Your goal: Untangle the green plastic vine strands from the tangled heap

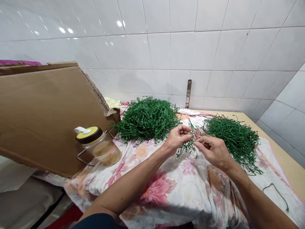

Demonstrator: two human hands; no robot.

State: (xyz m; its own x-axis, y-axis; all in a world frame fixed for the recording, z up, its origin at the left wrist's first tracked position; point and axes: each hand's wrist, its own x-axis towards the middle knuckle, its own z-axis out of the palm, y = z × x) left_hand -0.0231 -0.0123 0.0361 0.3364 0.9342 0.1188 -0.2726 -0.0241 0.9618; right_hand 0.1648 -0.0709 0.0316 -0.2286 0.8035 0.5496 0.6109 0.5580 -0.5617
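Between my two hands is a small tangle of thin green artificial stems (187, 147), with small knob-like tips. My left hand (176, 138) is closed in a pinch on these stems, thumb against fingers. Close on its right, my right hand (214, 152) is also closed, thumb and fingertips pinching the edge of the same tangle; the exact strand in its grip is too fine to make out. Behind my left hand lies a large heap of green stems (147, 119). A second heap of stems (232, 135) spreads beyond my right hand.
A floral cloth (159, 190) covers the table (281, 165). On the left, a clear jar with a yellow-and-brown lid (105, 152) leans beside a large cardboard box (47, 117). Pale yellow pieces (111, 102) show behind the box. One loose stem (281, 195) lies at the right.
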